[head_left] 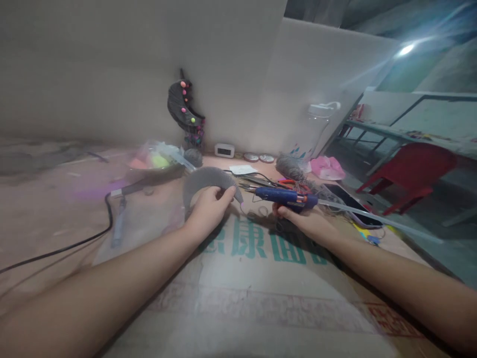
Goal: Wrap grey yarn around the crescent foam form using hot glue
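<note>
My left hand (209, 208) is closed around a grey crescent-shaped piece wrapped in yarn (204, 180), thumb pressed near its right tip. To its right, my right hand (303, 222) grips a blue hot glue gun (285, 196) with its nozzle pointing left toward the crescent's tip. A clear glue stick (376, 217) pokes out of the gun's back to the right. Both hands hover over a flattened cardboard sheet (257, 278) with green printed characters.
A finished dark crescent with coloured beads (183, 107) leans on the wall. Around it lie a plastic bag of colourful bits (156, 160), a small white clock (224, 149), grey yarn (290, 168), red-handled pliers (294, 184), a phone (348, 201), a black cable (74, 238). A red chair (413, 171) stands right.
</note>
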A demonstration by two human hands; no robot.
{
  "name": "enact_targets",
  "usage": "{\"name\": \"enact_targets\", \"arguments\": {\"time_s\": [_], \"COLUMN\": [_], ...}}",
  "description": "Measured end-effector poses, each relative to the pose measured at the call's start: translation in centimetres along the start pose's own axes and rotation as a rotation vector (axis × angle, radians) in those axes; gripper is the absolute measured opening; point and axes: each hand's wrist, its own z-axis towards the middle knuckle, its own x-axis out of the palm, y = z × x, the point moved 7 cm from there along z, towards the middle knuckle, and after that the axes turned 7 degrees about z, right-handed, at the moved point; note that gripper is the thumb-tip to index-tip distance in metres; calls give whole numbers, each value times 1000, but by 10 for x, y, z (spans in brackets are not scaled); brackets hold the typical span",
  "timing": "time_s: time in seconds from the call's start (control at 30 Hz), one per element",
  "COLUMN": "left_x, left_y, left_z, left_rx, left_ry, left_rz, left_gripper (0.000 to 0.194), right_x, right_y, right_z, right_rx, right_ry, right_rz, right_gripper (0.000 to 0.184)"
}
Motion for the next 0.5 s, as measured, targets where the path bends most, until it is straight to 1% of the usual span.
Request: {"name": "enact_targets", "arguments": {"time_s": [0.1, 0.2, 0.27, 0.4, 0.5], "left_x": [1, 1, -1, -4, -3], "left_y": [-2, -4, -7, -12, -13], "left_z": [0, -1, -1, -1, -1], "left_rx": [20, 18, 28, 61, 87], "left_ry": [29, 46, 44, 23, 23], "left_rz": [20, 42, 72, 102, 88], "left_gripper": [47, 46, 44, 43, 44], "right_x": [5, 10, 11, 6, 5], "right_y": [8, 16, 16, 12, 10], "right_z": [-2, -5, -5, -6, -7], "right_rx": [-100, -163, -147, -78, -77], "right_ry": [20, 58, 55, -7, -25], "right_rz": [64, 123, 117, 50, 34], "right_gripper": [35, 31, 29, 30, 28]}}
